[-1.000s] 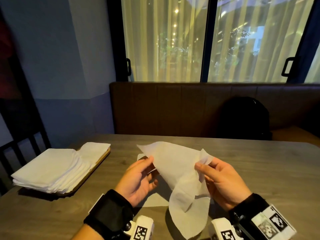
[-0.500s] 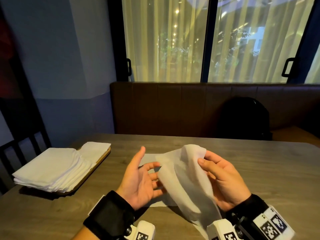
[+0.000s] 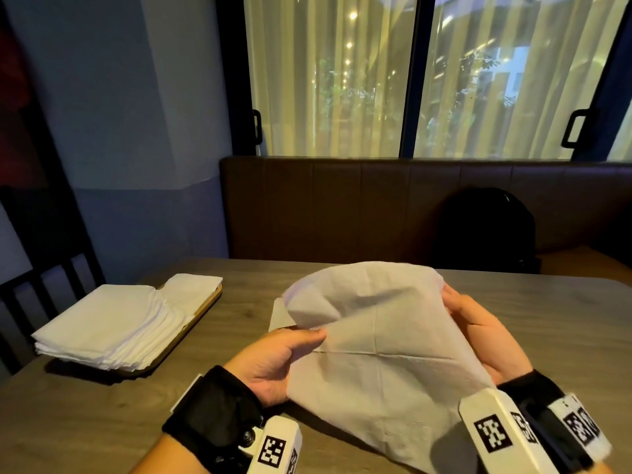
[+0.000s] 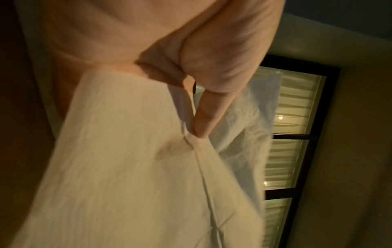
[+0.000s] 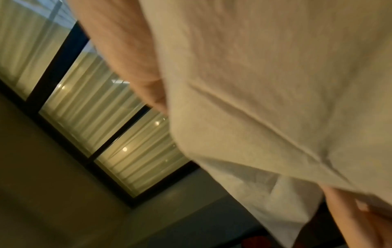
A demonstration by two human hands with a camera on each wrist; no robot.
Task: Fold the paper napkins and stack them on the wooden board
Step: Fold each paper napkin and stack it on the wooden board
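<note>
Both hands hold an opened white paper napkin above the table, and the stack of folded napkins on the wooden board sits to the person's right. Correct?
Not quite: in the head view the stack of folded white napkins on the wooden board sits to the person's left. The left hand and right hand do hold the opened white paper napkin.

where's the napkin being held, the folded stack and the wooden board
held napkin (image 3: 376, 340), head view, centre by the crease
folded stack (image 3: 102, 326), head view, top sheet
wooden board (image 3: 208, 304), head view, bare right edge

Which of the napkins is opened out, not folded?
The napkin held up between the left hand and right hand; the stack on the wooden board lies folded flat.
</note>
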